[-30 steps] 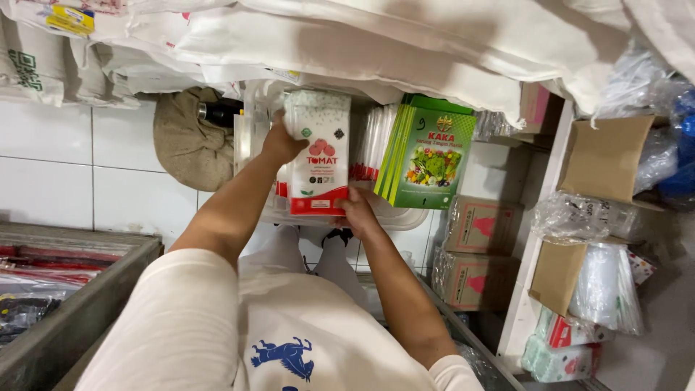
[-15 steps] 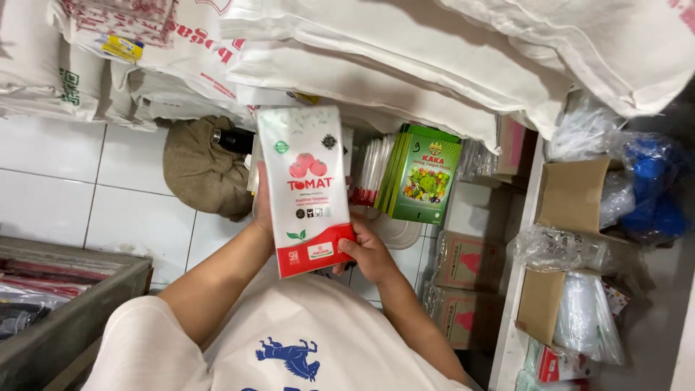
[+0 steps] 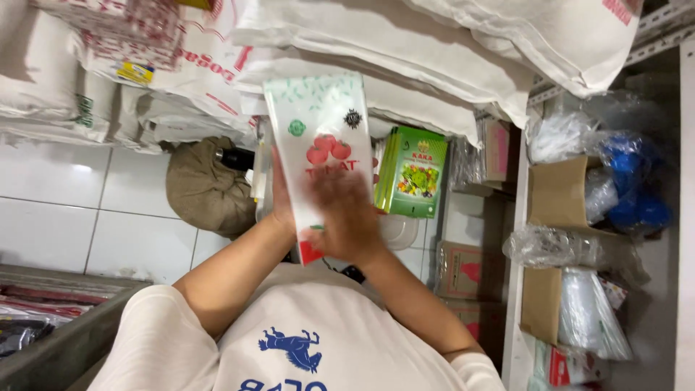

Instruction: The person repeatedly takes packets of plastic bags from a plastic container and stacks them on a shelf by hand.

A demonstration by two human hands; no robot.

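Since the earlier frame, the white packet (image 3: 318,156) had risen closer to the camera, and the right hand (image 3: 347,217) had moved from its lower edge onto its front face, where it showed blurred with motion.

The packet was tall and flat, white with a green leaf pattern near the top, a picture of 3 red tomatoes in the middle and a red band at the bottom corner. It stood upright in front of the person's chest. The left hand (image 3: 279,199) grasped its left edge, fingers wrapped behind it. The right hand lay flat and open across the lower half of the packet, palm pressed on it, covering part of the print.

Just right of the packet, a stack of green packets (image 3: 411,172) with a vegetable picture leaned upright. Behind the left hand, a brown cloth bundle (image 3: 206,188) rested on the white tiled floor (image 3: 65,217), against piled white sacks (image 3: 405,43) that filled the top of the view. Cardboard boxes (image 3: 557,192) and clear plastic bags (image 3: 579,246) sat on a white shelf unit (image 3: 515,289) along the right side. A grey metal tray (image 3: 65,340) occupied the bottom left corner.
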